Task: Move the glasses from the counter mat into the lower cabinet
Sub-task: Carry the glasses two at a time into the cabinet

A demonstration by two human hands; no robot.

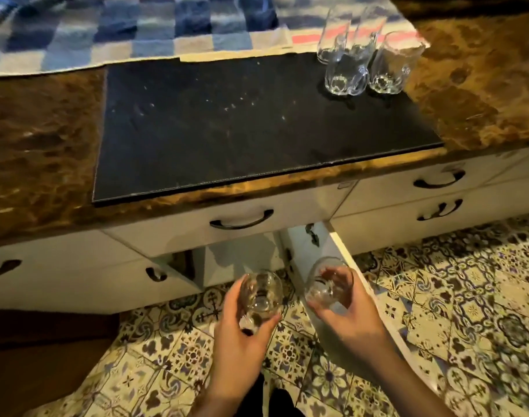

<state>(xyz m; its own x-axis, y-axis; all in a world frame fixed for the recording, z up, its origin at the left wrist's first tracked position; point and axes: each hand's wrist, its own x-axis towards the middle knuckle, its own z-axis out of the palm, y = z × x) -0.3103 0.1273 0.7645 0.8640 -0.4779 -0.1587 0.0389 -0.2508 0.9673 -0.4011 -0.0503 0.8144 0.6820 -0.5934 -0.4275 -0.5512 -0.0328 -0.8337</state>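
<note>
I count two glasses in hand and four on the black mat [227,130], clustered at its far right corner [368,55]. Brown counter [40,145], patterned floor tiles [467,296]. Left hand [239,341] grips one glass [261,296]; right hand [347,314] grips another [329,284], before the open cabinet [242,257].
</note>
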